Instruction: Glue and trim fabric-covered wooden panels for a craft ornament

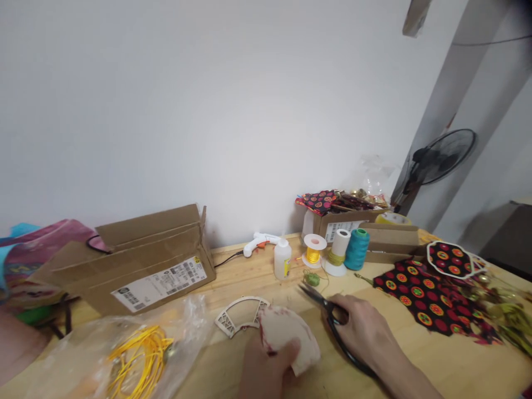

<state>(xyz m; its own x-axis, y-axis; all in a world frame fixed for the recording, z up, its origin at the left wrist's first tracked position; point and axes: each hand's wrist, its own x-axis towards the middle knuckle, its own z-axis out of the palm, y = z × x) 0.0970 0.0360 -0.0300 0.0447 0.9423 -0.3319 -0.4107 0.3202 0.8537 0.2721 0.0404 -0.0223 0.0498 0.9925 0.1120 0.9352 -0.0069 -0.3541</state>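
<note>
My left hand [272,366] pinches a cream, fan-shaped fabric-covered piece [290,335] with reddish marks along its edge, thumb on top. Just behind it on the wooden table lies a pale openwork fan-shaped frame [242,315], partly hidden by the cream piece. My right hand [361,328] is closed around black-handled scissors [336,327], low over the tabletop, blades pointing away and to the left. Some of its fingers are hidden behind the hand. A small tangle of green thread [311,278] sits beyond the blade tips.
At the back stand a glue gun [261,243], a white bottle [282,259], a yellow spool [314,250], an olive spool [337,254] and a teal cone [356,249]. Cardboard box [160,269] and yellow cord [139,354] lie left; patterned fabric [424,293] right. Someone's skin [16,349] shows far left.
</note>
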